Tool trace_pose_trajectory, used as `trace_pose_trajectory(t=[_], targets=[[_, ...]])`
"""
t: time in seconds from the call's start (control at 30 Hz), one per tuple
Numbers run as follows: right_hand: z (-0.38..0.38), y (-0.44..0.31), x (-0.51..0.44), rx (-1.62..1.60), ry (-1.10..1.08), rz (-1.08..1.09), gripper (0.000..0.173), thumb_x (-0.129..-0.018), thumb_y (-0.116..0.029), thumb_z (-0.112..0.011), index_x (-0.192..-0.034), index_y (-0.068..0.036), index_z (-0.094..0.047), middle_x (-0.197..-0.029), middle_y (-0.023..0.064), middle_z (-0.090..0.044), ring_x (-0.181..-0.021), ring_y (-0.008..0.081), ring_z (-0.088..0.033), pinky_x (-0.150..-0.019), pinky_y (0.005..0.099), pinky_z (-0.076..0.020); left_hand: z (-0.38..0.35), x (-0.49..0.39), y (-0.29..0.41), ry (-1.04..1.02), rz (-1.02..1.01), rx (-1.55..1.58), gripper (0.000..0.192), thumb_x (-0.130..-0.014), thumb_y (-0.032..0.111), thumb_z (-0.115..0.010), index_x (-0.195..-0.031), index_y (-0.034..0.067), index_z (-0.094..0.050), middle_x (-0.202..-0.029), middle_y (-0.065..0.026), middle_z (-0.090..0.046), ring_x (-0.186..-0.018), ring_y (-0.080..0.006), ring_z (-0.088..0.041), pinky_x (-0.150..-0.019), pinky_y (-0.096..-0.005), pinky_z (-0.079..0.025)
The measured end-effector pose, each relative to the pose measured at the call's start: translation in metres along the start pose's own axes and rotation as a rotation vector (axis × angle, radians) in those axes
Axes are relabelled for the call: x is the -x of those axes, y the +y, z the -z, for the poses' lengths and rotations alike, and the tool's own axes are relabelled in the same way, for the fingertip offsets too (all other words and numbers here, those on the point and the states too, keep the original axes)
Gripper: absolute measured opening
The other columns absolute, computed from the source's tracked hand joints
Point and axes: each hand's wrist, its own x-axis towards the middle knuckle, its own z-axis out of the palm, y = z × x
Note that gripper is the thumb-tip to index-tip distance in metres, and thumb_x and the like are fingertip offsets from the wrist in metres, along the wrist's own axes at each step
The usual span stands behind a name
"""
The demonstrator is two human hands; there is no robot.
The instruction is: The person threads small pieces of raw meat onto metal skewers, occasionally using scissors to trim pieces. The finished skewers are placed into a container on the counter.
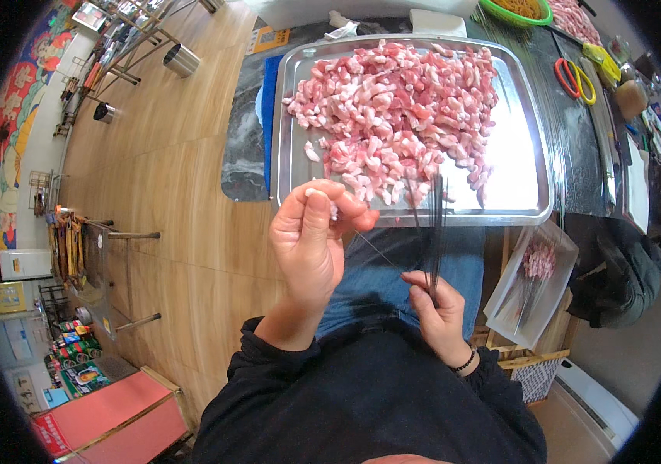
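Note:
My left hand [310, 243] is raised over the near left edge of a shallow metal tray [519, 203]. Pinched in its fingers is a small pale piece of meat [333, 213], largely hidden by them. From these fingers a thin skewer [378, 250] slants down to my right hand [443, 313], its tip out of sight. The right hand also grips a bundle of thin dark skewers [437, 232], standing up in front of the tray's near rim. Raw diced meat [388, 110], pink and white, is heaped across the tray, with one loose piece [311, 151] at its left.
Right of my legs, a white plastic bin [559, 278] holds threaded meat skewers [538, 261]. Scissors [575, 81] with red and yellow handles lie on the dark marbled table [583, 151]. A green basket [519, 13] stands at the back right, beside more meat [574, 20].

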Motion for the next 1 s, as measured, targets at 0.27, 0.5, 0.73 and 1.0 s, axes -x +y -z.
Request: trace_pose_trajectory(t=[0.27, 0.5, 0.73, 1.0], targets=[[-0.009, 0.002, 0.0, -0.007, -0.017, 0.013, 0.02, -0.091, -0.001, -0.058, -0.109, 0.001, -0.067, -0.078, 0.002, -0.059, -0.068, 0.0091, -0.053, -0.061, 0.0235, -0.0419, -0.012, 0.021, -0.002, 0.106, -0.086, -0.015, 0.031, -0.104, 0.028, -0.042, -0.098, 0.001, -0.055, -0.08, -0.0139, -0.063, -0.067, -0.0217, -0.063, -0.074, -0.0437, -0.058], [0.001, -0.001, 0.002, -0.021, 0.007, 0.035, 0.021, -0.088, 0.001, -0.058, -0.107, 0.001, -0.068, -0.078, 0.0061, -0.061, -0.068, 0.014, -0.057, -0.063, 0.026, -0.0442, -0.016, 0.029, -0.003, -0.09, -0.025, -0.076, 0.03, -0.104, 0.025, -0.04, -0.098, -0.001, -0.054, -0.084, -0.0164, -0.063, -0.071, -0.0241, -0.064, -0.074, -0.0433, -0.057], [0.023, -0.001, 0.0, -0.095, 0.14, 0.161, 0.02, -0.092, 0.0, -0.055, -0.11, 0.004, -0.064, -0.077, 0.0007, -0.053, -0.062, 0.0068, -0.046, -0.055, 0.021, -0.0357, -0.041, -0.004, -0.007, -0.339, 0.208, -0.047, 0.027, -0.103, 0.02, -0.043, -0.107, -0.004, -0.056, -0.088, -0.0162, -0.063, -0.079, -0.0238, -0.065, -0.076, -0.034, -0.056], [0.026, -0.003, 0.004, -0.136, 0.123, 0.03, 0.019, -0.09, 0.001, -0.058, -0.106, 0.002, -0.067, -0.092, 0.0105, -0.068, -0.079, 0.0149, -0.062, -0.072, 0.0262, -0.0474, -0.05, -0.002, -0.022, -0.383, 0.216, 0.167, 0.021, -0.098, 0.012, -0.036, -0.092, 0.001, -0.053, -0.079, -0.0128, -0.057, -0.07, -0.0238, -0.059, -0.082, -0.0444, -0.053]])
